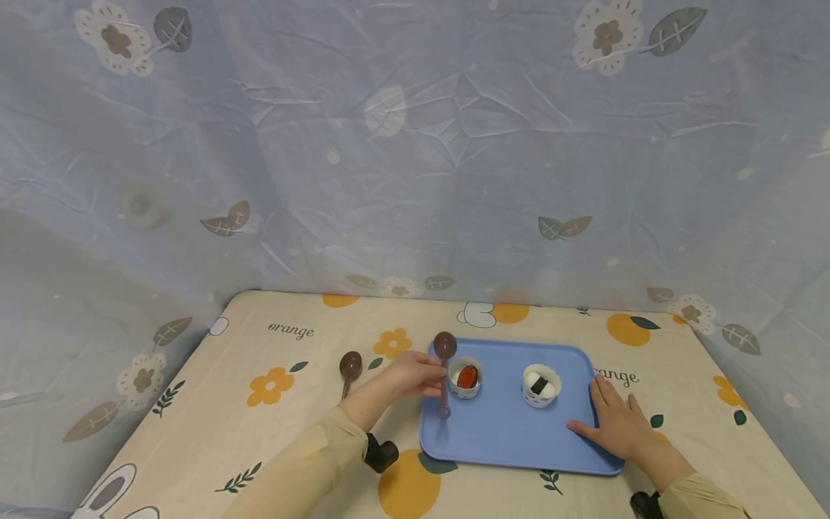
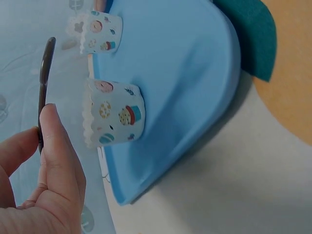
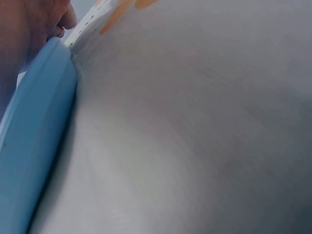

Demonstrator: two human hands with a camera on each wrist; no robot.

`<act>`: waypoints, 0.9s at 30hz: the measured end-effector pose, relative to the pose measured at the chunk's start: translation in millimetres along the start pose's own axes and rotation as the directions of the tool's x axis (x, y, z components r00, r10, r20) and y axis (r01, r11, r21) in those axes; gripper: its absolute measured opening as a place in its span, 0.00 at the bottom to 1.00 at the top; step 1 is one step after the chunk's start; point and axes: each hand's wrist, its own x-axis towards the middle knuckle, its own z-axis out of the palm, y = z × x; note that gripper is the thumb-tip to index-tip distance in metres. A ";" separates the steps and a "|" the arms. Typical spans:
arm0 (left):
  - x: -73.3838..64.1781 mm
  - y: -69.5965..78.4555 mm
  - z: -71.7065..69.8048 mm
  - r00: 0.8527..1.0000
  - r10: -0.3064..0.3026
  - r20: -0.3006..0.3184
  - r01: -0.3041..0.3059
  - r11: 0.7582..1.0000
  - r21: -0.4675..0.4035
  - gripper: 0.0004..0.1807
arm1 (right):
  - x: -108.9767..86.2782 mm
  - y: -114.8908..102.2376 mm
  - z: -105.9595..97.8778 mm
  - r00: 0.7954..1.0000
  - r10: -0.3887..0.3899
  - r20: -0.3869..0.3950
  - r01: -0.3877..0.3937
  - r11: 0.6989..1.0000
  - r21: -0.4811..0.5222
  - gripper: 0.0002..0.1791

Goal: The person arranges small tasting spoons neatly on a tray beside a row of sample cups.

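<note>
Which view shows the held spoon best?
The head view: the whole spoon is visible there, pinched by the left hand beside the cup on the tray. The left wrist view shows only its thin edge. The right wrist view does not show it.

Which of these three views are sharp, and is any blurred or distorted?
Head view: evenly lit and sharp, with wide-angle bending at the edges. Left wrist view: tray and spoon clear, slightly soft. Right wrist view: too close, the tablecloth a grey blur.
</note>
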 end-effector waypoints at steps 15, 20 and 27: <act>3.7 5.8 21.5 0.999 0.027 0.022 -0.027 0.999 -0.020 0.15 | 0.6 1.9 3.0 1.000 -0.002 -0.014 0.002 1.000 -0.007 0.56; 3.8 8.6 31.9 0.998 0.045 0.036 -0.044 0.998 -0.049 0.15 | 0.8 1.4 2.9 1.000 0.007 -0.004 -0.007 1.000 -0.002 0.56; 4.9 10.6 45.9 0.997 0.063 0.037 -0.060 0.995 -0.073 0.15 | 1.4 2.2 2.7 1.000 0.006 -0.008 -0.006 1.000 0.014 0.57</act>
